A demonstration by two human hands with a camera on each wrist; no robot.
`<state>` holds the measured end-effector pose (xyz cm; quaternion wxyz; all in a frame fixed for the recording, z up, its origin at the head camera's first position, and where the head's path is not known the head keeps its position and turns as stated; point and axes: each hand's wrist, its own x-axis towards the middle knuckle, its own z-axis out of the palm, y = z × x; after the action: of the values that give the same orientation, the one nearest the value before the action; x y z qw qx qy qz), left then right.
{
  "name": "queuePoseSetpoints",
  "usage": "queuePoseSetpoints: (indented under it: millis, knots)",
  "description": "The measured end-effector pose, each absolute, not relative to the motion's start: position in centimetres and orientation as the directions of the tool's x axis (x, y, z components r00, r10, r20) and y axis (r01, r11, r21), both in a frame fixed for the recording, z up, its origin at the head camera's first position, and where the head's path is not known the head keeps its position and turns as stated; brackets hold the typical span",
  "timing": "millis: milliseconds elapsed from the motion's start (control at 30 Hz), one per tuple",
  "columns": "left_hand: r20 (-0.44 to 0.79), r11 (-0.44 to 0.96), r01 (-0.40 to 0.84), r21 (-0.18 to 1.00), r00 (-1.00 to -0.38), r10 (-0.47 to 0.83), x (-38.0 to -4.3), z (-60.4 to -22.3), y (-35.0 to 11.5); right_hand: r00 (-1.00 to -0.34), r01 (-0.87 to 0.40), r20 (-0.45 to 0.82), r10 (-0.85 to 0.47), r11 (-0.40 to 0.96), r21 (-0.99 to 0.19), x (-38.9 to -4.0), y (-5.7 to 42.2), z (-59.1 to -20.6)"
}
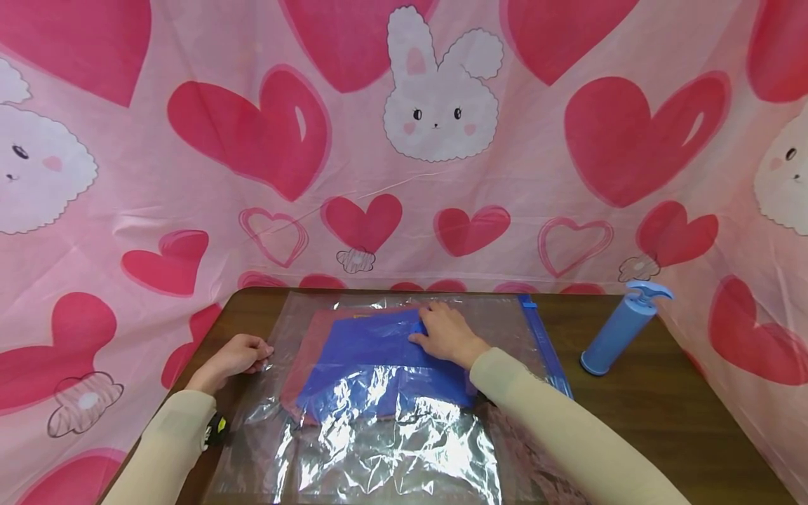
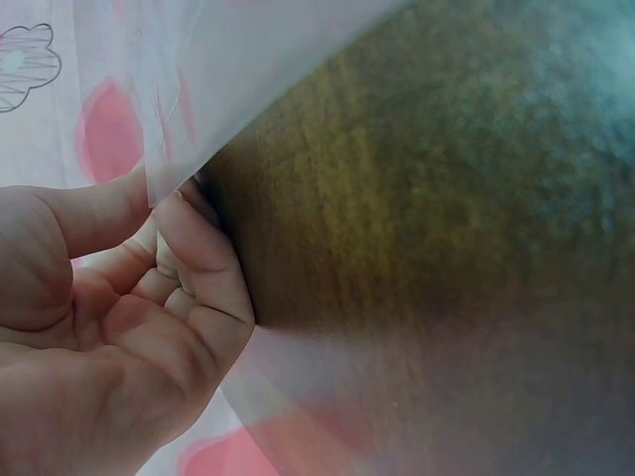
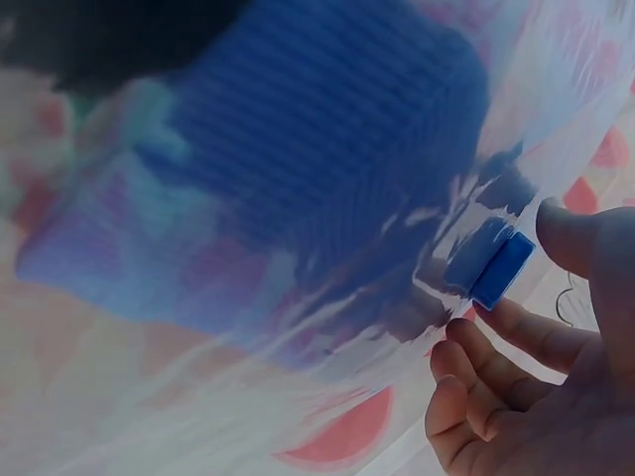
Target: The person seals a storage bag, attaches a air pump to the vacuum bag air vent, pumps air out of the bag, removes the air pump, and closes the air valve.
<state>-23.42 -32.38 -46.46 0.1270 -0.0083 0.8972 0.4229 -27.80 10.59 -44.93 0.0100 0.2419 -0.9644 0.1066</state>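
A clear plastic storage bag (image 1: 505,326) lies flat across the table, a blue zip strip (image 1: 548,354) along its right side. Folded blue cloth (image 1: 360,351) shows through the film, over a pinkish-red cloth (image 1: 311,351). With thumb and forefinger, my left hand (image 1: 236,354) pinches the bag's left edge; the other fingers curl in. My right hand (image 1: 449,335) is over the upper right part of the blue cloth. In the right wrist view its thumb and forefinger are around a small blue valve cap (image 3: 503,270) on the film.
A blue hand pump (image 1: 618,333) with a T-shaped handle stands on the brown wooden table (image 1: 656,421), right of the bag. Behind and beside the table hangs a pink curtain (image 1: 353,168) with hearts and rabbits. The bag's near part (image 1: 404,456) is wrinkled and shiny.
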Motion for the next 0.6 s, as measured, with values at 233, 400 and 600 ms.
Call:
queuePoseSetpoints:
  millis: [233,400,600]
  knots:
    - [-0.235,0.647,-0.124,0.752,-0.968,0.089,-23.45,-46.42,-32.39,-0.864,-0.503,0.132,-0.486,0.845,-0.182,-27.81,10.48,-44.98]
    - [-0.236,0.647,-0.123,0.752,-0.967,0.091,-23.45,-46.39,-32.37,-0.859,-0.512,0.12,-0.498,0.838,-0.188,-27.74,10.36,-44.93]
    - [-0.236,0.645,-0.119,0.755,-0.967,0.097,-23.45,-46.45,-32.41,-0.864,-0.503,0.086,-0.496,0.838,-0.211,-27.47,10.19,-44.73]
